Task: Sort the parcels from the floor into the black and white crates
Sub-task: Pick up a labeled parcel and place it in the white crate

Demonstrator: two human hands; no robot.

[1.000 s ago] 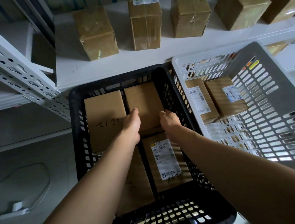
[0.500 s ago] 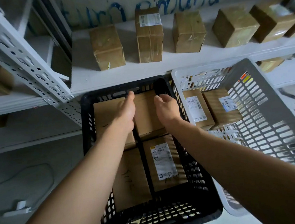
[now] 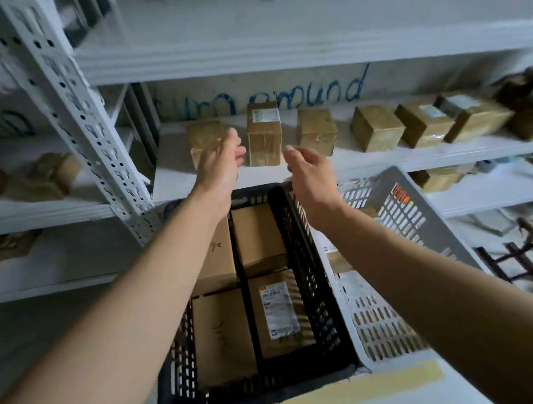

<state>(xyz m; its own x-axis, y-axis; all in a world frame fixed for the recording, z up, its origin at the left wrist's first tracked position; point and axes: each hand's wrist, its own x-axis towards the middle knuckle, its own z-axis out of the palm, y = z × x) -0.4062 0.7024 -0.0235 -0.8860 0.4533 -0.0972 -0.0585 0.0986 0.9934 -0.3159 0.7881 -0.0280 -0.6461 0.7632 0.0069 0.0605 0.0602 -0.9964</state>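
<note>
The black crate [image 3: 308, 262] sits on the floor below me and holds several flat brown parcels; one labelled parcel [image 3: 280, 312] lies at its near right. The white crate [image 3: 420, 221] stands tilted against its right side, its contents mostly hidden by my right arm. My left hand [image 3: 221, 170] and my right hand [image 3: 311, 176] are raised above the far end of the black crate, palms facing each other. Both hold nothing and their fingers are relaxed.
A white metal shelf [image 3: 351, 163] runs behind the crates with a row of taped brown boxes [image 3: 317, 131] on it. A perforated upright post [image 3: 80, 120] stands at left. More boxes sit on the left shelf [image 3: 36, 213]. A dark wooden frame [image 3: 525, 261] lies at right.
Both hands left the parcel in the black crate and rose above its far rim, empty. The view tilted upward, showing more of the shelves.
</note>
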